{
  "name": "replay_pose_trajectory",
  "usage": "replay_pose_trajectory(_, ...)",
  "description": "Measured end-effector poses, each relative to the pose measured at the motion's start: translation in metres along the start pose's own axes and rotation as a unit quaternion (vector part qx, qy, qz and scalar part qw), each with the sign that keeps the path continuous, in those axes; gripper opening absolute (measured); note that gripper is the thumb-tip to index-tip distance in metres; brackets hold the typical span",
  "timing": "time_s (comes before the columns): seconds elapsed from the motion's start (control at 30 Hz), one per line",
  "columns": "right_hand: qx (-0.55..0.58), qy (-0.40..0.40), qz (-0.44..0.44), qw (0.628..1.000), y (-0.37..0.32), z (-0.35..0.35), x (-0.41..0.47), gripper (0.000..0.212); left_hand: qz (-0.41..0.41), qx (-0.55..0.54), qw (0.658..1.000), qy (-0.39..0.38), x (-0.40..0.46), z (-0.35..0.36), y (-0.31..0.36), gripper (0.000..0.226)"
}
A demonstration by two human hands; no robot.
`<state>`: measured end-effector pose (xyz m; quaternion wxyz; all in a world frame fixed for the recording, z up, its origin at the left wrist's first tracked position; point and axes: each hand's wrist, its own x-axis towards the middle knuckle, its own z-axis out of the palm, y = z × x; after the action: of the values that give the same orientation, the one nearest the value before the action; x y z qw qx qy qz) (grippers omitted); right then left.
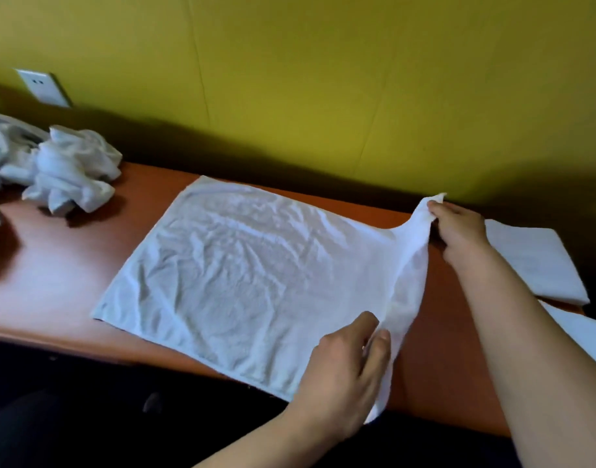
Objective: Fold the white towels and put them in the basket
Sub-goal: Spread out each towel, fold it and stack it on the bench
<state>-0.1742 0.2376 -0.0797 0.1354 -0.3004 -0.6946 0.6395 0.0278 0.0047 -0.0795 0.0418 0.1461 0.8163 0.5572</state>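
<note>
- Thin, limp white towel (242, 265) spread on desk (53, 265); light, sags wherever unsupported.
- Right hand (458, 231) fingers pinching far right corner, left hand (347, 366) fingers pinching near one.
- Best held by corners.

spread towel (242, 275) — thin white cloth, matt, creased, crumpled towels (70, 170) upper left same soft fabric, table (53, 265) — smooth orange-brown wood-look top, slight sheen, wall (323, 79) matt yellow-green, socket plate (43, 87) glossy white plastic
</note>
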Motion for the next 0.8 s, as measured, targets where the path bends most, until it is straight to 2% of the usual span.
replay_pose_trajectory(0.13, 0.01, -0.016, -0.01, 1.0, -0.012, 0.076, -0.019, 0.017, -0.063, -0.016, 0.994, 0.088, -0.005, -0.057, -0.031, 0.041)
replay_pose_trajectory(0.27, 0.018, -0.066, -0.011, 0.998, -0.019, 0.155, -0.046, 0.024, -0.122, -0.022, 0.982, 0.141, -0.014, -0.116, -0.059, 0.042)
replay_pose_trajectory(0.37, -0.019, -0.092, -0.039, 0.995, -0.024, 0.21, -0.062, 0.024, -0.152, -0.036, 0.972, 0.177, -0.018, -0.16, -0.078, 0.038)
replay_pose_trajectory(0.47, -0.054, -0.104, -0.064, 0.991, -0.031, 0.264, -0.078, 0.022, -0.17, -0.025, 0.965, 0.198, -0.019, -0.201, -0.098, 0.035)
replay_pose_trajectory(0.63, -0.099, -0.132, -0.111, 0.98, -0.033, 0.344, -0.106, 0.02, -0.204, -0.006, 0.955, 0.213, -0.021, -0.257, -0.135, 0.012)
replay_pose_trajectory(0.8, -0.135, -0.176, -0.123, 0.967, -0.025, 0.399, -0.123, 0.02, -0.249, 0.053, 0.944, 0.211, -0.028, -0.291, -0.182, 0.009)
